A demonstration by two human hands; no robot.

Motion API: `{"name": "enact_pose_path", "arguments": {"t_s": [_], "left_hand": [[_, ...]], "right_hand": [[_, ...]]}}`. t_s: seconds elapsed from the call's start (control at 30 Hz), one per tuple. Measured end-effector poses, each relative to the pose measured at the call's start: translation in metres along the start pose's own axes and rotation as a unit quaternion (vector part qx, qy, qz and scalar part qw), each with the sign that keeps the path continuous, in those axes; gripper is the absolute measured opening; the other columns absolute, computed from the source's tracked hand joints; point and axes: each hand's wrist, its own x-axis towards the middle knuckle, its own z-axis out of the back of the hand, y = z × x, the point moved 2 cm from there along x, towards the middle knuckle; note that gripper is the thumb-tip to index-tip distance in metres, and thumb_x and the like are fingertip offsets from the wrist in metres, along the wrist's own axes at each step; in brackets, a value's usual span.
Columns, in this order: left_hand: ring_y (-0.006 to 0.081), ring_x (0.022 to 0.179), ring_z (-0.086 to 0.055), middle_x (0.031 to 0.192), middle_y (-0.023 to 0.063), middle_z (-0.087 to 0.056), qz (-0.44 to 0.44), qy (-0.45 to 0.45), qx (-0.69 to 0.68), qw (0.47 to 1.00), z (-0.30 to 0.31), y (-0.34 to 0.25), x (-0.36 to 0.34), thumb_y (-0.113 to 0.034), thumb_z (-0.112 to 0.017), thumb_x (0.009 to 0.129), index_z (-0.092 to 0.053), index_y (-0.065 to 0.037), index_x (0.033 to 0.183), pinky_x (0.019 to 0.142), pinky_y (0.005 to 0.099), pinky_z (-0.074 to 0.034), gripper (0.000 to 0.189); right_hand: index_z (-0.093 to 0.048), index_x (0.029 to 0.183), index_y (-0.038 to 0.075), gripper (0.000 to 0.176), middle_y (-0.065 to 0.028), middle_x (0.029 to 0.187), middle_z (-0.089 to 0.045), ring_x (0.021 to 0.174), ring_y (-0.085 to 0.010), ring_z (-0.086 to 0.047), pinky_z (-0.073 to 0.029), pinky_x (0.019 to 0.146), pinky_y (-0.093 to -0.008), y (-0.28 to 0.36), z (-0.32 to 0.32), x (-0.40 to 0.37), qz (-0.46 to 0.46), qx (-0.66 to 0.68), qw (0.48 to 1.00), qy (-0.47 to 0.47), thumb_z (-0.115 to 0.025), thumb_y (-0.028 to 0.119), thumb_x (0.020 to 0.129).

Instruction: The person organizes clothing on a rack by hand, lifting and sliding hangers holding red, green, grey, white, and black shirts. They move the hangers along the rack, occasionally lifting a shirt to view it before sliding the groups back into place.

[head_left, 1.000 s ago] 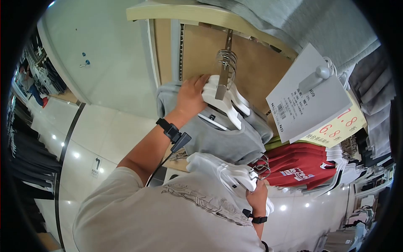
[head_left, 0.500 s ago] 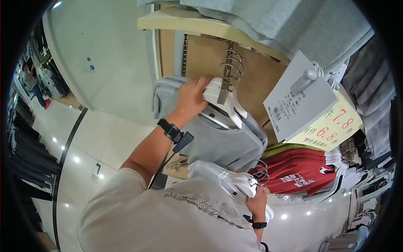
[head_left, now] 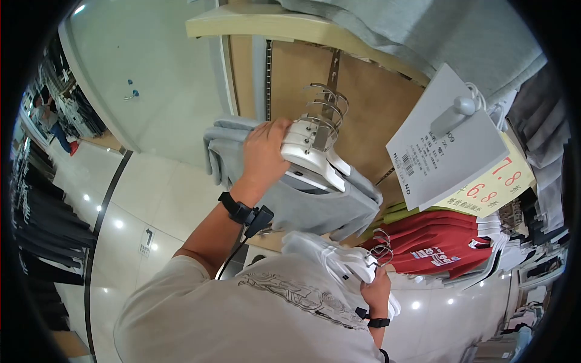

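Observation:
My left hand (head_left: 264, 152) is wrapped round the shoulders of several white hangers (head_left: 310, 158) carrying grey T-shirts (head_left: 330, 212). Their metal hooks (head_left: 327, 109) overlap a metal display arm (head_left: 333, 75) fixed to the wooden wall panel. Lower down and to the right, my right hand (head_left: 377, 289) grips a bunch of white hangers (head_left: 363, 266) with white shirts (head_left: 321, 251) hanging from them. The hooks of this bunch stick up above my right fingers, close to a row of red T-shirts (head_left: 433, 245).
A shelf (head_left: 272, 23) with grey clothing juts out above. A white tag (head_left: 445, 145) and a yellow price sign (head_left: 490, 187) hang at the right. Dark clothes (head_left: 51, 224) line the left side, where a person (head_left: 51, 124) stands far off.
My left hand has drawn the grey T-shirts' hangers slightly left and down, and their hooks have tilted and spread. The right hand keeps its hold on the white shirts' hangers.

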Motion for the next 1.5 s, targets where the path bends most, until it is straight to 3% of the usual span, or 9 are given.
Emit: {"name": "enact_pose_path", "arguments": {"t_s": [0.13,0.2,0.53,0.6,0.67,0.8,0.93,1.2,1.5], "left_hand": [[0.0384,0.102,-0.066,0.107,0.0154,-0.070,0.024,-0.002,0.011,1.000,-0.006,-0.001,-0.018,-0.007,-0.074,0.071,-0.061,-0.005,0.121,0.089,0.0466,-0.052,0.051],[0.0384,0.103,-0.066,0.110,0.0157,-0.070,0.037,0.000,0.008,0.999,-0.005,-0.005,-0.022,-0.006,-0.073,0.072,-0.061,-0.005,0.122,0.090,0.0467,-0.052,0.051],[0.0377,0.124,-0.057,0.135,0.0181,-0.060,0.020,0.092,-0.053,0.994,0.007,-0.021,-0.030,0.011,-0.065,0.064,-0.053,-0.007,0.139,0.105,0.0484,-0.046,0.078],[0.0313,0.129,-0.056,0.138,0.0123,-0.059,0.036,0.101,-0.050,0.993,0.010,-0.028,-0.031,0.010,-0.060,0.074,-0.051,-0.010,0.141,0.113,0.0462,-0.041,0.071],[0.0318,0.130,-0.055,0.139,0.0136,-0.058,0.047,0.095,-0.054,0.993,0.010,-0.029,-0.035,0.010,-0.060,0.075,-0.049,-0.007,0.141,0.114,0.0466,-0.040,0.070],[0.0330,0.133,-0.053,0.142,0.0171,-0.056,0.050,0.078,-0.059,0.994,0.005,-0.022,-0.048,0.007,-0.060,0.078,-0.048,-0.001,0.140,0.115,0.0469,-0.038,0.064],[0.0340,0.134,-0.054,0.144,0.0171,-0.056,0.026,0.033,-0.024,0.999,0.001,-0.015,-0.069,0.004,-0.063,0.074,-0.050,0.000,0.138,0.117,0.0474,-0.038,0.065],[0.0339,0.126,-0.057,0.136,0.0154,-0.060,-0.036,-0.034,0.020,0.999,0.007,-0.009,-0.100,-0.002,-0.067,0.081,-0.056,0.000,0.131,0.110,0.0498,-0.042,0.052],[0.0312,0.111,-0.060,0.121,0.0115,-0.064,-0.055,-0.057,-0.035,0.996,0.028,-0.008,-0.113,-0.002,-0.070,0.079,-0.064,-0.002,0.121,0.099,0.0455,-0.048,0.043]], "right_hand": [[-0.049,0.135,0.002,0.073,-0.0254,0.103,-0.067,0.094,-0.0472,-0.065,-0.054,0.080,-0.0512,-0.004,0.000,0.002,0.006,-0.018,1.000,0.008,-0.073,0.005,0.066],[-0.053,0.122,0.001,0.053,-0.0279,0.102,-0.068,0.096,-0.0500,-0.064,-0.052,0.083,-0.0532,0.002,0.007,0.002,-0.018,0.007,1.000,-0.002,-0.070,0.004,0.072],[-0.050,0.128,-0.002,0.058,-0.0319,0.109,-0.067,0.105,-0.0522,-0.063,-0.052,0.091,-0.0520,-0.065,0.007,-0.040,-0.184,0.037,0.982,0.013,-0.062,0.003,0.071],[-0.049,0.129,-0.003,0.058,-0.0332,0.113,-0.066,0.109,-0.0524,-0.062,-0.051,0.093,-0.0525,-0.077,0.013,-0.047,-0.202,0.012,0.979,0.005,-0.061,0.003,0.072],[-0.049,0.128,-0.004,0.057,-0.0340,0.116,-0.065,0.111,-0.0521,-0.062,-0.050,0.094,-0.0535,-0.084,0.026,-0.053,-0.296,-0.101,0.949,-0.026,-0.061,0.003,0.074],[-0.050,0.123,-0.003,0.046,-0.0345,0.118,-0.065,0.111,-0.0505,-0.062,-0.050,0.094,-0.0545,-0.098,0.054,-0.041,-0.305,-0.217,0.925,-0.069,-0.058,0.002,0.078],[-0.050,0.122,-0.004,0.046,-0.0321,0.122,-0.065,0.113,-0.0485,-0.063,-0.051,0.095,-0.0530,-0.078,0.090,-0.009,-0.262,-0.241,0.927,-0.115,-0.058,0.004,0.078],[-0.041,0.148,-0.007,0.075,-0.0305,0.143,-0.054,0.131,-0.0447,-0.053,-0.043,0.110,-0.0473,-0.069,0.131,0.062,-0.182,-0.241,0.948,-0.097,-0.060,0.001,0.075],[-0.044,0.141,-0.012,0.072,-0.0332,0.137,-0.056,0.127,-0.0476,-0.055,-0.042,0.109,-0.0460,-0.039,0.130,0.149,-0.024,-0.121,0.980,-0.153,-0.059,-0.001,0.072]]}}
